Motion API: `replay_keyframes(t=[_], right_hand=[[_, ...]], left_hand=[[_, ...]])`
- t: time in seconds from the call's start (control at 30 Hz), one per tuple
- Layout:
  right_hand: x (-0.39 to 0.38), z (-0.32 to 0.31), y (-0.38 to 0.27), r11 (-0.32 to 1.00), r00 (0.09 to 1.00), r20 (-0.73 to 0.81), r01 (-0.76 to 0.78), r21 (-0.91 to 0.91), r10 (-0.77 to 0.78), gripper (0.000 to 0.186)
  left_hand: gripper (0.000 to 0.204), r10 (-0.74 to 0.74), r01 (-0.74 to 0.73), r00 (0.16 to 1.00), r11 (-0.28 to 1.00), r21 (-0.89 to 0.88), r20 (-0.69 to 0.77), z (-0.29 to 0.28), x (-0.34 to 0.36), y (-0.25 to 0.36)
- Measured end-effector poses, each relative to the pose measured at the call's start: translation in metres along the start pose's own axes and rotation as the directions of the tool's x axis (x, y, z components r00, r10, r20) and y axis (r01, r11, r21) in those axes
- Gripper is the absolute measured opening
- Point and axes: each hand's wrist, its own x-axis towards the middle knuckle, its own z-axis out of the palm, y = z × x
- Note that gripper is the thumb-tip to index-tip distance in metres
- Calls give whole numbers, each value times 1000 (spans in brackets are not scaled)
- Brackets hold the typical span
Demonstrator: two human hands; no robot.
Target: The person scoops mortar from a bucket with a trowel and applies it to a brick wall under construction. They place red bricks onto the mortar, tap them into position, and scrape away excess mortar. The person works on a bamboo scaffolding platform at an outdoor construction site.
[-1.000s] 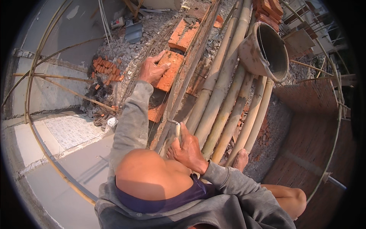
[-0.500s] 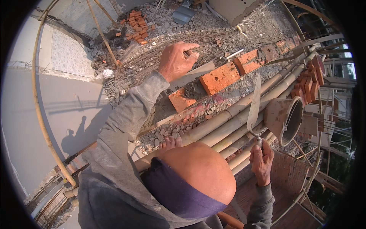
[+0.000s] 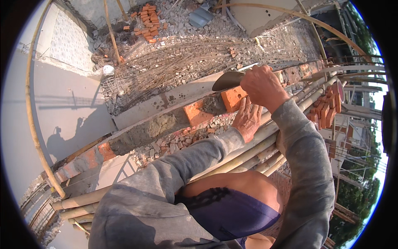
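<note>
My right hand (image 3: 262, 86) is closed on a trowel, its dark blade (image 3: 226, 81) held over an orange brick (image 3: 233, 98) on the mortar strip. Below it my left hand (image 3: 248, 118) has its fingers stretched out against the near side of that brick. To the lower left another brick (image 3: 196, 113) sits in grey mortar (image 3: 161, 124), which runs along a narrow course toward the left. The trowel's handle is mostly hidden in my right fist.
Bamboo poles (image 3: 232, 162) lie along the near side, partly under my arms. Stacked bricks (image 3: 325, 106) stand at right. A brick pile (image 3: 147, 20), rubble and rods (image 3: 153, 64) lie beyond the course. A bent bamboo pole (image 3: 33, 137) crosses the left side.
My right hand has swung up with the trowel from near my body to the brick. My left hand left the brick, then moved back down to it. The view has turned.
</note>
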Motion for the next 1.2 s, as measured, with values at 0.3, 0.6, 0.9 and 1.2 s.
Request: replay_keyframes(t=[0.3,0.6,0.9,1.2], right_hand=[[-11,-46,15,977,998,-55,-11,215,23,6],[-163,-41,40,902,923,-115,-323,287,367,7],[-425,5,41,122,227,387,-953,277,894,23],[-490,119,-28,-65,30,270,-939,337,962,26]], left_hand=[[91,-24,24,996,1000,3,86,1,6,2],[70,147,-156,987,965,-212,-61,-11,-39,-1],[74,-96,49,975,972,-230,-200,-84,-16,-70],[67,-246,269,962,929,-256,119,-63,40,-95]])
